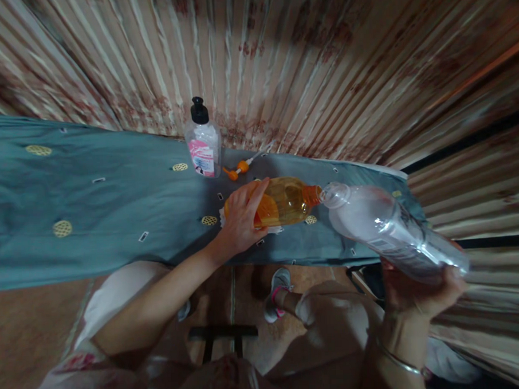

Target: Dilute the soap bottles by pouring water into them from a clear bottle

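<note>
At the left, the teal cloth with yellow oval prints covers the table (pixel 118 206). Toward its far edge, by the pleated curtain (pixel 236 63), stands a clear bottle with a black cap (pixel 204 145); it wears a pink and white label, and its wall is see-through, but how much it holds cannot be told. Just right of it lies an orange pump top (pixel 241 166), its pale tube pointing far and right.

Nearer, the person's left hand (pixel 243 218) grips the amber bottle (pixel 288 202) around its left part, fingers over the upper side and thumb along the near side. The bottle is see-through amber with an orange label and an orange neck that points right; whether the color is liquid or plastic is unclear. Something white shows beneath it.

At the right, the person's right hand (pixel 422 290) holds the large clear bottle (pixel 385 223) from below, near its base, fingers curled around it. This bottle slants, its uncapped mouth far and left, right at the amber bottle's neck; whether the two touch cannot be told. Its wall looks clear and shiny, with no colored content visible.
</note>
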Demonstrator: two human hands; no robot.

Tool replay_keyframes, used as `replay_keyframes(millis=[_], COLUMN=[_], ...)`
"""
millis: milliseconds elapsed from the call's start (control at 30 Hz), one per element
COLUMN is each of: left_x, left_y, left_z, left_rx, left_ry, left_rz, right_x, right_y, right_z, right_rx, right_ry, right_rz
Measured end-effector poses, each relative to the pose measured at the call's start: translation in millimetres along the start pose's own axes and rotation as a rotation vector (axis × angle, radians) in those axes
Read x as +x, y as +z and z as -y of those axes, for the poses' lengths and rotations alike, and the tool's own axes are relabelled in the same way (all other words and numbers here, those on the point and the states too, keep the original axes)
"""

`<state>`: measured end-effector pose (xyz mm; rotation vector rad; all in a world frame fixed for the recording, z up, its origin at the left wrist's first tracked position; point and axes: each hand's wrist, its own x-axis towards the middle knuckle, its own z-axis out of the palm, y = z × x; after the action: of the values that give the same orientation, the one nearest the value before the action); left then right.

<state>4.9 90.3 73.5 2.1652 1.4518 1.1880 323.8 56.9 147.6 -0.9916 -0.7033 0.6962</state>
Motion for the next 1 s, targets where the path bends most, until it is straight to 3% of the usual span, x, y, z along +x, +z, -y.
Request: replay_keyframes(millis=[1000], left_x=[2.0], left_y=[-1.6], left_z=[-3.6], left_rx=[0.009], left_ry=[-0.032], left_rz=[0.026], right_x=[1.3], right_y=[-0.3], right_z=[-0.9], right_rx=[0.054], right_ry=[-0.013], right_rz=[0.016])
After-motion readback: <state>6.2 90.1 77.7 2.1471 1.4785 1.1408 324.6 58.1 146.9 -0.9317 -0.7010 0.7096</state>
